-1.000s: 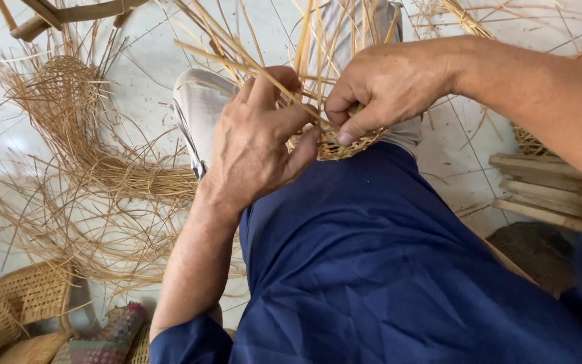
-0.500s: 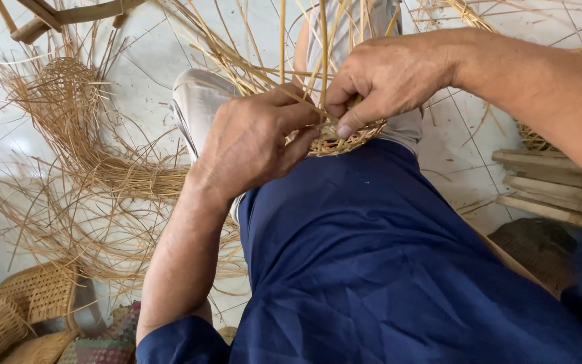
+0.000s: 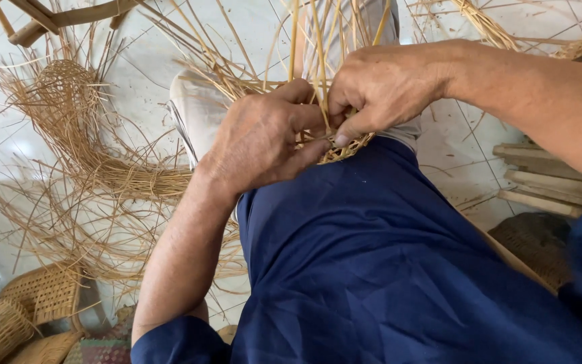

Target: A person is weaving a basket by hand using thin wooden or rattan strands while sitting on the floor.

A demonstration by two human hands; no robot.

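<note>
My left hand (image 3: pixel 261 145) and right hand (image 3: pixel 382 87) pinch light, springy cane strands (image 3: pixel 318 40) at the stiffer woven base (image 3: pixel 345 149).

Both bare forearms converge, the left hand (image 3: pixel 264 138) curled knuckles-up, the right hand (image 3: pixel 382 87) pinching with thumb and fingers.

clothing: dark blue garment (image 3: pixel 385 269) | sleeves: rolled above elbow | forearms: bare | legwear: pale grey

A basket-weaving workshop on a pale tiled floor (image 3: pixel 136 101): loose cane strips (image 3: pixel 69 202) lie heaped at left, finished woven baskets (image 3: pixel 8 323) near left, stacked wooden slats (image 3: pixel 547 182) at right.
</note>
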